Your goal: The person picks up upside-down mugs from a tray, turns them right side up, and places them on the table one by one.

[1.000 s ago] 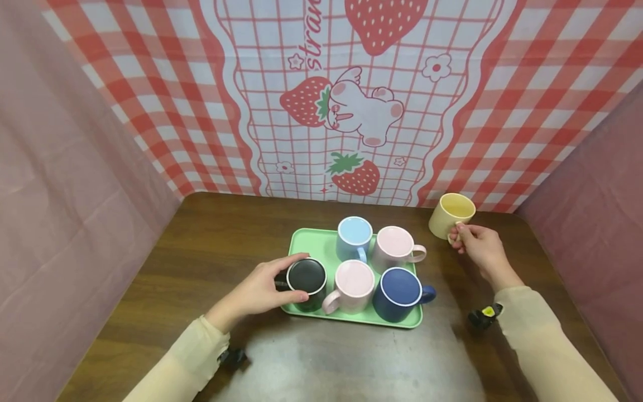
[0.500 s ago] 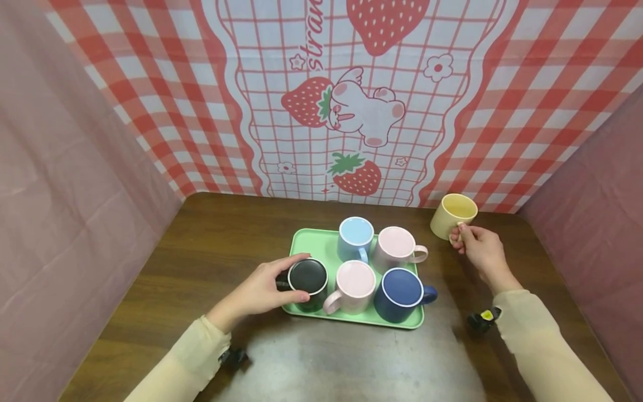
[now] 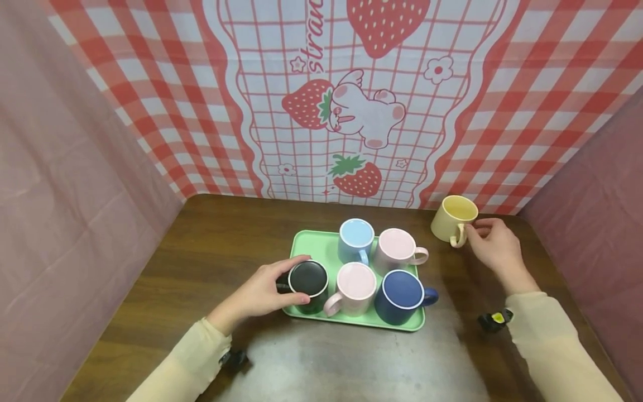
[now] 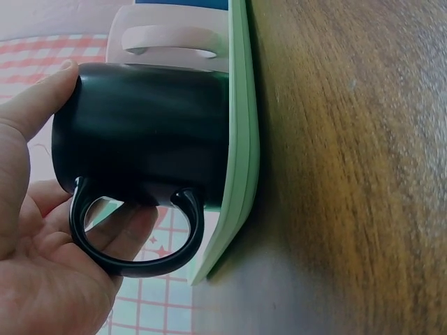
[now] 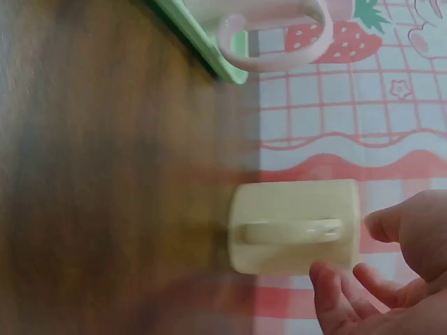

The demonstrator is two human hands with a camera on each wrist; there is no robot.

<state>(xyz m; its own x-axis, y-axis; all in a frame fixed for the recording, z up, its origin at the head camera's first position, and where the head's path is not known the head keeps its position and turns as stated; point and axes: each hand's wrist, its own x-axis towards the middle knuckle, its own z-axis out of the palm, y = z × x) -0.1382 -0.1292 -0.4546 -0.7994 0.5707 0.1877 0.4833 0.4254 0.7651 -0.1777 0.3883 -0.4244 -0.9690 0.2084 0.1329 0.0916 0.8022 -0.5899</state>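
Note:
My left hand [image 3: 256, 288] holds the black mug [image 3: 308, 279] between thumb and fingers, at the left end of a green tray [image 3: 311, 245]. In the left wrist view, the mug's black handle [image 4: 140, 267] points toward the palm. The mug stands upside down on the tray, its flat base up. At the back right of the table, a yellow mug [image 3: 444, 223] stands upright with its opening up. My right hand [image 3: 497, 248] is just right of its handle, and in the right wrist view the fingers [image 5: 328, 293] are spread and hold nothing.
Also upside down on the tray are a light blue mug [image 3: 355, 237], two pink mugs [image 3: 397, 245] and a dark blue mug [image 3: 402, 293], some handles jutting past its edge. A strawberry-print cloth [image 3: 351, 100] hangs behind the wooden table [image 3: 226, 234]; pink curtains [image 3: 75, 195] flank it.
My right hand has let go of the yellow mug's handle and moved slightly to the right. The yellow mug stays in its place. My left hand keeps its hold on the black mug.

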